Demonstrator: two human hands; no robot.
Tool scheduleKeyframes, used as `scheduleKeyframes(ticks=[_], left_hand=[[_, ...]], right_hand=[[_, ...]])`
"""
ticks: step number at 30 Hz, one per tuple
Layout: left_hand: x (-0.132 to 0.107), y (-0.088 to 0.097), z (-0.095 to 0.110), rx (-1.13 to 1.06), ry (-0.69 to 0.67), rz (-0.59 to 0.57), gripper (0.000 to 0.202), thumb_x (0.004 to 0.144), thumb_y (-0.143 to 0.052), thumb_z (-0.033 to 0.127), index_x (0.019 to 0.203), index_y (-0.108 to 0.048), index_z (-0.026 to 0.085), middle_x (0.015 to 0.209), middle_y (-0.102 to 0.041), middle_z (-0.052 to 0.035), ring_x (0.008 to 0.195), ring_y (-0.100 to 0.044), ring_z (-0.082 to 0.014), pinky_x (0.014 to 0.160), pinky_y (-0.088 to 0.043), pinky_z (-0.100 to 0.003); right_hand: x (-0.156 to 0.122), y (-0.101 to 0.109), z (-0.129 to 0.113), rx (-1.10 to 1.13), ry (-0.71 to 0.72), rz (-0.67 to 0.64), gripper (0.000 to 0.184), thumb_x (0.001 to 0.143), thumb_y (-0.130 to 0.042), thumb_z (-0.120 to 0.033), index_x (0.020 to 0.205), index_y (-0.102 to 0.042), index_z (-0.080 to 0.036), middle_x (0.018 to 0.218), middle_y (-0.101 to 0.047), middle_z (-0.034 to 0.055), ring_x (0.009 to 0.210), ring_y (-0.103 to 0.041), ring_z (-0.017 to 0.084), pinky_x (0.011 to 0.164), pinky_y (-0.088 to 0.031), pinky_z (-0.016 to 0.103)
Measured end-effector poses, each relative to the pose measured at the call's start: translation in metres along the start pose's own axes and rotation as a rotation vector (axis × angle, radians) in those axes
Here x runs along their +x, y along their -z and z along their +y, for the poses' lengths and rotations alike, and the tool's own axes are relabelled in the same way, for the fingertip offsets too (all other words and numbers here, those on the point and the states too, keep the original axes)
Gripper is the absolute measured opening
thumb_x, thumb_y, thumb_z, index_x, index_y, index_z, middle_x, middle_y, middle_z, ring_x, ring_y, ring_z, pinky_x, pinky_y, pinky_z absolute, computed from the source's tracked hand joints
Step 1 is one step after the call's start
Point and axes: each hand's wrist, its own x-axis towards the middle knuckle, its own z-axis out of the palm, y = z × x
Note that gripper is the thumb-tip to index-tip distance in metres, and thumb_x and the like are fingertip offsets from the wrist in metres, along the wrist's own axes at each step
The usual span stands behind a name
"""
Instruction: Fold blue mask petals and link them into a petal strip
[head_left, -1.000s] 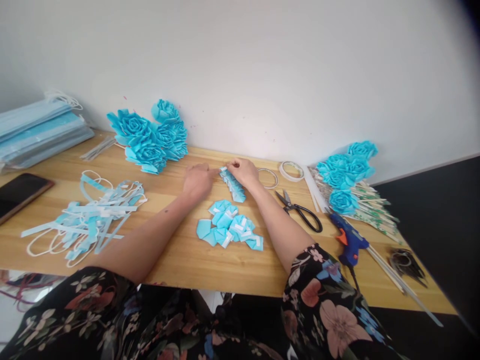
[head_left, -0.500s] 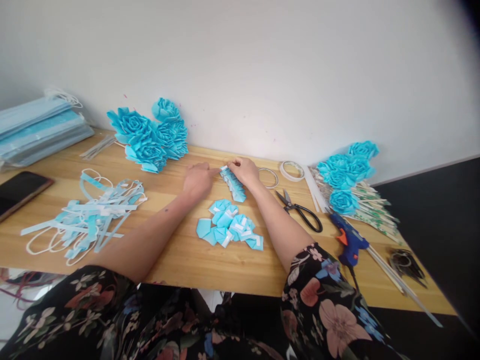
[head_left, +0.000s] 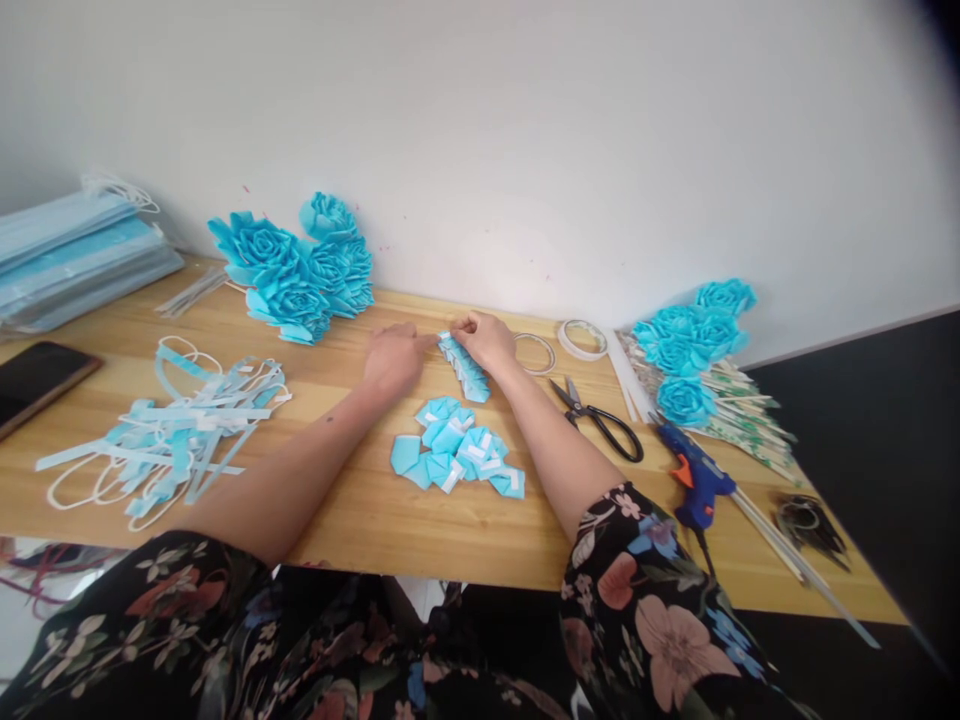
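The right hand's (head_left: 489, 342) fingers bend together at the far end of a pleated blue strip (head_left: 466, 372); whether they grasp it or only press on it, I cannot tell. The left hand (head_left: 394, 360) stretches its index finger toward the same end, the other fingers curled under; their hold is hidden. The strip lies slantwise between the hands, on the wooden bench (head_left: 450, 545).

Nearer the body, between the forearms, sits a loose cluster of folded blue pieces (head_left: 450, 445) with white patches. Just beyond the right hand is a thin ring (head_left: 553, 357), then a white roll (head_left: 585, 354), with black-handled scissors (head_left: 579, 409) nearer the forearm. Further right come a blue glue gun (head_left: 700, 490) with an orange trigger and a bunch of blue flowers (head_left: 686, 340) by a bundle of sticks (head_left: 754, 415).

On the left, a tangle of blue and white strips (head_left: 180, 425) lies beside the forearm, more blue flowers (head_left: 289, 265) behind it. A phone (head_left: 41, 385) and stacked masks (head_left: 82, 255) are outermost.
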Motion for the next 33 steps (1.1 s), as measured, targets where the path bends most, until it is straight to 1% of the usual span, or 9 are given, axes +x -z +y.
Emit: scheduleKeyframes(ticks=[7, 10, 12, 14, 17, 19, 21, 24, 33], left_hand=[[0.001, -0.002, -0.002, -0.004, -0.001, 0.027, 0.048, 0.096, -0.032, 0.019, 0.126, -0.069, 0.026, 0.091, -0.064, -0.0119, 0.091, -0.061, -0.0282, 0.077, -0.038, -0.039], [0.001, -0.002, -0.002, -0.006, 0.000, 0.029, 0.047, 0.095, -0.034, 0.020, 0.125, -0.070, 0.026, 0.092, -0.064, -0.0121, 0.091, -0.061, -0.0287, 0.076, -0.038, -0.039], [0.000, -0.002, -0.002, -0.012, 0.001, 0.026, 0.047, 0.095, -0.035, 0.019, 0.125, -0.070, 0.026, 0.093, -0.065, -0.0122, 0.091, -0.061, -0.0289, 0.076, -0.038, -0.039], [0.000, -0.001, -0.001, -0.022, 0.002, 0.023, 0.047, 0.094, -0.035, 0.018, 0.125, -0.070, 0.025, 0.093, -0.065, -0.0123, 0.091, -0.061, -0.0285, 0.077, -0.038, -0.039], [0.000, -0.001, -0.001, -0.031, 0.004, 0.027, 0.047, 0.094, -0.035, 0.018, 0.125, -0.069, 0.025, 0.093, -0.065, -0.0122, 0.091, -0.061, -0.0274, 0.079, -0.038, -0.038], [0.000, -0.001, -0.001, -0.029, 0.002, 0.030, 0.047, 0.094, -0.036, 0.018, 0.126, -0.069, 0.025, 0.093, -0.065, -0.0122, 0.091, -0.061, -0.0272, 0.079, -0.038, -0.038], [0.000, 0.000, -0.001, -0.025, 0.001, 0.025, 0.047, 0.094, -0.036, 0.018, 0.126, -0.069, 0.026, 0.093, -0.065, -0.0122, 0.092, -0.061, -0.0275, 0.079, -0.039, -0.038], [0.000, 0.001, -0.001, -0.032, 0.012, 0.016, 0.047, 0.094, -0.035, 0.018, 0.124, -0.070, 0.025, 0.093, -0.065, -0.0126, 0.092, -0.061, -0.0279, 0.080, -0.039, -0.039], [-0.001, 0.001, -0.001, -0.094, 0.025, 0.032, 0.048, 0.093, -0.034, 0.017, 0.122, -0.072, 0.024, 0.094, -0.067, -0.0119, 0.095, -0.063, -0.0281, 0.082, -0.042, -0.039]], right_hand=[[0.000, 0.000, 0.000, -0.020, 0.012, 0.000, 0.015, 0.082, -0.063, -0.031, 0.094, -0.072, -0.026, 0.092, -0.076, -0.0020, 0.084, -0.067, 0.017, 0.072, -0.045, 0.027], [0.000, 0.004, 0.002, 0.020, 0.008, 0.013, 0.021, 0.087, -0.057, -0.031, 0.099, -0.073, -0.025, 0.096, -0.076, 0.0003, 0.087, -0.067, 0.019, 0.076, -0.048, 0.029], [-0.002, 0.006, 0.004, 0.061, 0.039, 0.035, 0.027, 0.090, -0.051, -0.027, 0.106, -0.073, -0.023, 0.102, -0.076, 0.0017, 0.093, -0.067, 0.019, 0.082, -0.049, 0.030], [-0.003, 0.007, 0.005, 0.070, 0.129, 0.052, 0.033, 0.090, -0.047, -0.019, 0.109, -0.073, -0.024, 0.111, -0.075, 0.0018, 0.101, -0.066, 0.019, 0.090, -0.049, 0.032], [-0.005, 0.004, 0.007, 0.003, 0.338, 0.042, 0.042, 0.087, -0.044, -0.008, 0.106, -0.077, -0.026, 0.119, -0.072, -0.0004, 0.114, -0.061, 0.019, 0.102, -0.045, 0.035], [-0.006, 0.000, 0.008, -0.062, 0.442, 0.015, 0.045, 0.087, -0.043, -0.004, 0.104, -0.078, -0.027, 0.122, -0.071, -0.0008, 0.118, -0.058, 0.020, 0.106, -0.044, 0.037], [-0.006, -0.002, 0.008, -0.118, 0.487, -0.013, 0.047, 0.087, -0.043, -0.002, 0.105, -0.078, -0.028, 0.125, -0.070, -0.0003, 0.118, -0.056, 0.021, 0.106, -0.044, 0.039], [-0.006, -0.003, 0.009, -0.162, 0.473, -0.016, 0.047, 0.088, -0.044, -0.003, 0.107, -0.078, -0.030, 0.126, -0.069, -0.0008, 0.117, -0.055, 0.022, 0.103, -0.046, 0.039], [-0.009, 0.005, 0.012, -0.160, 0.283, 0.030, 0.042, 0.091, -0.044, -0.009, 0.101, -0.079, -0.029, 0.123, -0.071, -0.0011, 0.113, -0.059, 0.024, 0.097, -0.048, 0.039]])
